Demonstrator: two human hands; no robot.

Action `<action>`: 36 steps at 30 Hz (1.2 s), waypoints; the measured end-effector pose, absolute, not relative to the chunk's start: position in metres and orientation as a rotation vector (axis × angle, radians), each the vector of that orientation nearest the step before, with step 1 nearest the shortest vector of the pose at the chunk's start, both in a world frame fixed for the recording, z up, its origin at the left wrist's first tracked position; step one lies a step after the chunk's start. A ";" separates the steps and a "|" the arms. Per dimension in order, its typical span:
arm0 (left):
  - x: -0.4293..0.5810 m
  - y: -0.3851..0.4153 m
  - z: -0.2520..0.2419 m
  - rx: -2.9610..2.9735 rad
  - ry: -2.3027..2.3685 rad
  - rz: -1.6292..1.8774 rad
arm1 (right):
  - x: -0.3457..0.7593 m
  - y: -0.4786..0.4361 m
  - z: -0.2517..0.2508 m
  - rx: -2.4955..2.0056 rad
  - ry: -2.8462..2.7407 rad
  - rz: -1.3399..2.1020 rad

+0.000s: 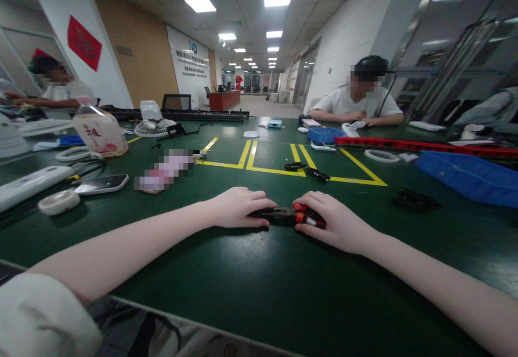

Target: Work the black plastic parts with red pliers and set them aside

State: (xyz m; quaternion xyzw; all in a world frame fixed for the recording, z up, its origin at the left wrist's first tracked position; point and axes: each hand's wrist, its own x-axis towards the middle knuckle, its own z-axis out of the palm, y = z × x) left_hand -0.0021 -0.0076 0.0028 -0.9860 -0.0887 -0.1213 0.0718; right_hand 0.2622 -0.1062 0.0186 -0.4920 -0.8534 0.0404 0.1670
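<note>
your right hand (338,221) has its fingers wrapped around the red-handled pliers (302,218), while your left hand (238,208) pinches a small black piece (259,213) at their nose. both things are over the green worktop (243,276), nearer you than the yellow tape (358,181).

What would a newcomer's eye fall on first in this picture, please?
Probably the red-handled pliers in the right hand, below centre, pointing at a small dark piece in the left hand. Beyond them, yellow tape marks the green table, and a blue tray sits at the right edge.
</note>
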 end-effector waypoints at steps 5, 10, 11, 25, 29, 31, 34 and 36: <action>-0.002 -0.008 0.003 -2.975 -0.271 -0.360 | 0.262 -0.106 0.017 -1.380 -2.421 0.099; -0.002 -0.008 0.003 -2.977 -0.276 -0.360 | 0.263 -0.106 0.017 -1.378 -2.431 0.102; -0.002 -0.008 0.003 -2.975 -0.275 -0.360 | 0.263 -0.105 0.017 -1.384 -2.433 0.106; -0.003 -0.011 0.006 -2.979 -0.294 -0.335 | 0.267 -0.104 0.013 -1.384 -2.431 0.106; -0.003 -0.011 0.005 -2.967 -0.285 -0.344 | 0.266 -0.104 0.013 -1.375 -2.432 0.090; -0.003 -0.011 0.005 -2.961 -0.285 -0.344 | 0.265 -0.105 0.013 -1.381 -2.420 0.079; -0.003 -0.011 0.006 -2.964 -0.287 -0.343 | 0.263 -0.107 0.014 -1.402 -2.399 0.051; -0.003 -0.012 0.006 -2.966 -0.292 -0.347 | 0.262 -0.108 0.015 -1.418 -2.401 0.021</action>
